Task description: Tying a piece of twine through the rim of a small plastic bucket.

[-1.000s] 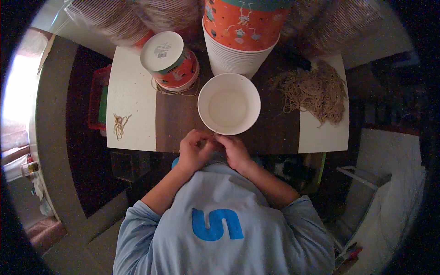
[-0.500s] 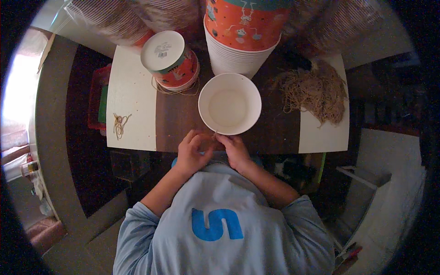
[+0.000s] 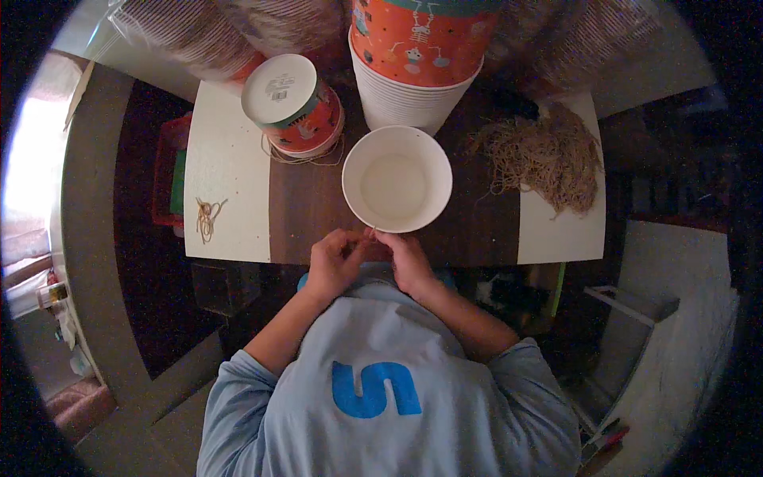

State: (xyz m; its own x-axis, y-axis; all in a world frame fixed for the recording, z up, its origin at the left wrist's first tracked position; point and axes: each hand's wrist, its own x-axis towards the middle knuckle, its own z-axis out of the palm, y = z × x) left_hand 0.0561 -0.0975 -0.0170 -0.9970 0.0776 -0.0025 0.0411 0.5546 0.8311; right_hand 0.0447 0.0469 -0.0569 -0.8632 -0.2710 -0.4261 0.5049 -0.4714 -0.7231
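Observation:
A white paper bucket stands at the table's near edge with its open mouth toward me, its inside bare white. Both hands meet at the near side of its rim. My left hand is closed, thumb and fingers pinched together. My right hand is closed too, its fingertips against the bucket just under the rim. Between the fingertips a short tan end of twine pokes up; the rest of it is hidden by my fingers and the bucket.
Behind stands a tall stack of nested buckets, orange outside. Left of it, an upside-down orange bucket has twine around its base. A tangled twine heap lies right, a small twine bundle left. Plastic-wrapped stacks line the back.
My left fingers have drawn in toward the right hand at the rim, and their pinch has tightened. The bucket has barely moved.

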